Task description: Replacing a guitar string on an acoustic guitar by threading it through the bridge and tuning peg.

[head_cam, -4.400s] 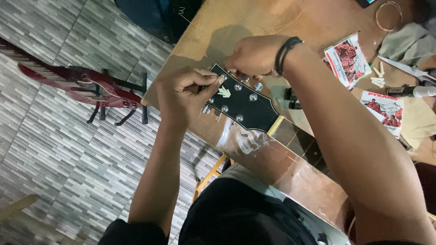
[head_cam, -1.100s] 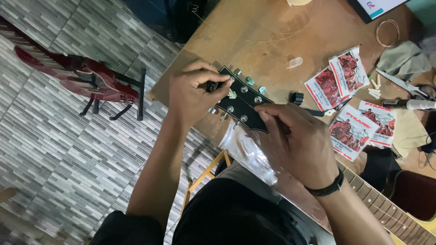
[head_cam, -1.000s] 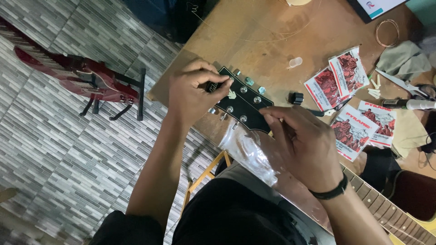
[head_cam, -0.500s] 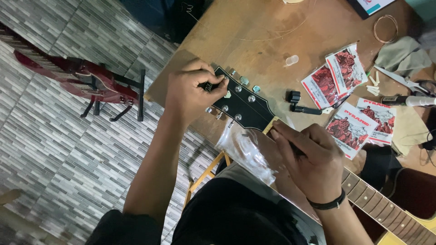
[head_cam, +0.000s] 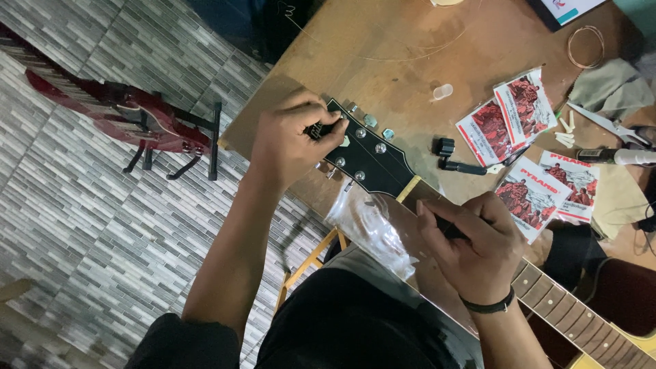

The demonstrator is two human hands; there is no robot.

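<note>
L hand (head_cam: pixel 295 140) pinching tuner at black headstock (head_cam: pixel 369 157) tip, R hand (head_cam: pixel 475 249) gripping guitar neck (head_cam: pixel 553 301) just below

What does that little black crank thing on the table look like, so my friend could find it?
Start at the wooden table, beside the black guitar headstock. The black crank tool lies between the headstock and the red string packets. It is small, L-shaped and all black, unlike the flat packets.

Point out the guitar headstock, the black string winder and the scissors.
guitar headstock (head_cam: pixel 372 158), head view, black face between the tuning posts.
black string winder (head_cam: pixel 454 158), head view, its handle.
scissors (head_cam: pixel 608 123), head view, the blades.
</note>
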